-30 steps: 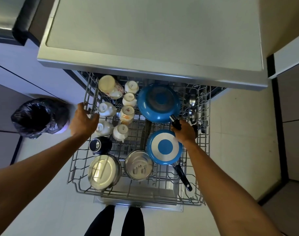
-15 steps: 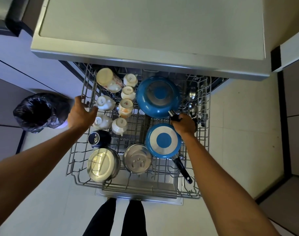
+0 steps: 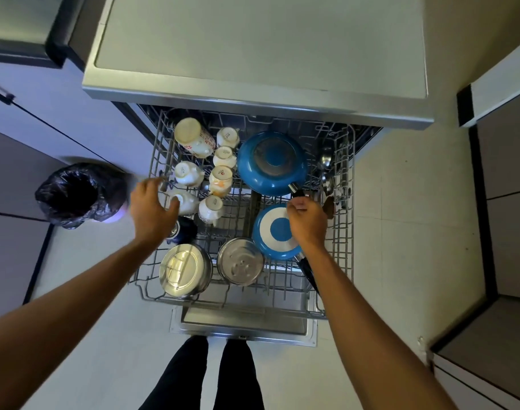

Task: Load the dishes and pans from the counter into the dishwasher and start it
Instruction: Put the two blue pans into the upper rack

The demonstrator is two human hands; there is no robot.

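The dishwasher's wire rack point(image 3: 153, 161) is pulled out over the open door point(image 3: 244, 324). A large blue pan point(image 3: 272, 161) lies bottom up at the back. My right hand point(image 3: 307, 221) is closed around its black handle point(image 3: 295, 190). A smaller blue pan point(image 3: 267, 241) with a white ring sits below that hand. In front lie two steel bowls point(image 3: 184, 270) point(image 3: 241, 261). Several white cups point(image 3: 195, 140) and a dark mug point(image 3: 185, 229) fill the left side. My left hand point(image 3: 152, 208), blurred with fingers spread, hovers by the rack's left rim and holds nothing.
Steel utensils point(image 3: 326, 161) stand at the rack's right side. The pale counter top point(image 3: 258, 45) overhangs the machine. A bin with a black bag point(image 3: 78, 193) stands on the floor to the left. Cabinets point(image 3: 507, 202) line the right. My legs point(image 3: 202, 377) are just before the door.
My left hand has come off the rack's left rim and opened, shifting right. My right hand stays at the large pan's handle, drawn slightly toward me.
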